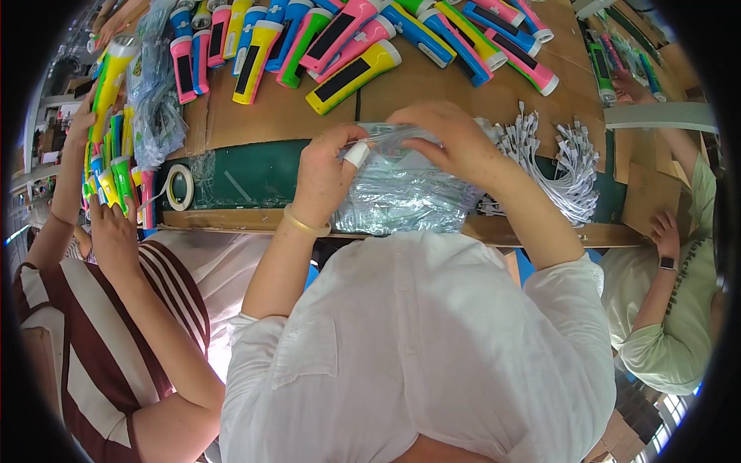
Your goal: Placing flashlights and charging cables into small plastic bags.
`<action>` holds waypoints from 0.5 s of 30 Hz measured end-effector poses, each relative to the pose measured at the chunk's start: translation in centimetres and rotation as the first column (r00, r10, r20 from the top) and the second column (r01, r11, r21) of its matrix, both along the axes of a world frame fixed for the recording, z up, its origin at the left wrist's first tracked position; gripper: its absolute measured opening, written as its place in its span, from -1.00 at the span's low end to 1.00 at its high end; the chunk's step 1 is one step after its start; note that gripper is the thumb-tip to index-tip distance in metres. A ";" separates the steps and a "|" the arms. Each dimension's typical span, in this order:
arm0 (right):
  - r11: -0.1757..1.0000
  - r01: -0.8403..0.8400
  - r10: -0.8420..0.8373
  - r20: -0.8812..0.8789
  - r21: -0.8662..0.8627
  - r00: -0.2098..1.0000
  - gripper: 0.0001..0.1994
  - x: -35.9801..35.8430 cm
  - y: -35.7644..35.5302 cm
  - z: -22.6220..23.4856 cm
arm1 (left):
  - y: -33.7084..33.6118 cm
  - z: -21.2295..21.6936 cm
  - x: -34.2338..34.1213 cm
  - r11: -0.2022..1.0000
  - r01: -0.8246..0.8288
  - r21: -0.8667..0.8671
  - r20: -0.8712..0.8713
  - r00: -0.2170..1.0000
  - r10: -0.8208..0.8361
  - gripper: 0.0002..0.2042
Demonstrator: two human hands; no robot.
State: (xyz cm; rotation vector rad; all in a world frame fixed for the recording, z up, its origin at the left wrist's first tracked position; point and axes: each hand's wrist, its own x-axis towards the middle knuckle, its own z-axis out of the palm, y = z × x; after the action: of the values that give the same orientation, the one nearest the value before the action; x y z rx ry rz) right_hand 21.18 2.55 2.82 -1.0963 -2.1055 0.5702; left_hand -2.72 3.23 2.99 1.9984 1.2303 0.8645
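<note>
Clear plastic is what both my hands are on: a thin transparent bag [390, 139] pinched at its top edge, held just above a stack of the same bags [405, 197] at the near edge of the table [255, 174]. Left hand [328, 174] grips the bag's left end, fingers curled in narrow; one fingertip wears a white wrap, and a pale band sits on that wrist. Right hand [451, 139] is arched over the bag's right end, fingers closed down on it. I think the bag mouth is being held between the two hands, but glare on the film makes that hard to confirm. Table has a green surface partly covered with brown cardboard sheets [463, 92]. Far side of the cardboard: a spread of plastic flashlights [351, 73] in yellow, pink, blue and green, lying flat, most touching each other. Right of the bag stack, just beside it: a bundle of white cables [559, 166]. Left of the stack, apart from it: a roll of tape [180, 187] on the green. To my left, a person in a striped shirt [85, 339] holds a yellow flashlight [112, 73] up, with more flashlights under the other hand. To my right, a person in a light green top [679, 309] rests a hand near the table edge.
</note>
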 end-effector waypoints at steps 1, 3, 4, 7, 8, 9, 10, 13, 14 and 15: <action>0.998 -0.056 0.056 -0.073 0.012 0.996 -0.74 -0.8 0.0 0.3 | -0.1 0.3 0.2 0.999 -0.007 -0.041 0.034 0.999 0.008 -0.85; 0.992 -0.122 0.122 -0.022 0.024 0.992 -0.68 -1.3 0.2 -0.1 | -0.3 0.6 0.1 0.997 -0.014 -0.079 0.067 0.998 0.019 -0.84; 0.994 -0.106 0.106 -0.014 0.004 0.994 -0.68 -1.5 0.1 -0.5 | -0.4 0.6 -0.1 0.994 -0.013 -0.105 0.078 0.997 0.021 -0.84; 0.994 -0.106 0.105 -0.018 -0.016 0.994 -0.68 -1.1 0.5 -1.5 | -0.7 0.6 -0.6 0.989 -0.021 -0.147 0.098 0.995 0.035 -0.84; 0.993 -0.114 0.113 -0.025 -0.010 0.993 -0.68 -1.0 0.5 -1.6 | -0.8 0.6 -0.7 0.988 -0.021 -0.155 0.112 0.993 0.039 -0.84; 0.994 -0.110 0.109 -0.022 -0.009 0.994 -0.68 -1.0 0.4 -1.6 | -1.0 0.7 -0.8 0.988 -0.017 -0.154 0.115 0.993 0.035 -0.84; 0.994 -0.105 0.105 -0.002 -0.017 0.994 -0.71 -1.2 0.3 -1.5 | -1.3 0.7 -0.8 0.993 -0.007 -0.119 0.113 0.993 0.020 -0.83; 0.993 -0.113 0.114 0.067 -0.024 0.991 -0.76 -0.8 0.1 -1.6 | -0.7 0.5 -0.6 0.972 0.185 0.144 -0.009 0.983 -0.186 -0.66; 0.991 -0.132 0.134 0.099 -0.026 0.986 -0.78 -0.7 0.1 -1.8 | -0.3 0.3 -0.7 0.938 0.258 0.232 -0.067 0.966 -0.249 -0.57; 0.991 -0.128 0.130 0.105 -0.023 0.986 -0.78 0.1 0.2 -1.8 | -0.2 0.2 -0.7 0.936 0.260 0.236 -0.062 0.966 -0.253 -0.57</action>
State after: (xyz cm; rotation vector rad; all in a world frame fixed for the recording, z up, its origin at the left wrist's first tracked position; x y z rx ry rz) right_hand 21.27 2.74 1.01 -1.0246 -2.2807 0.6034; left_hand -3.41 3.01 3.19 2.3118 0.8841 0.8895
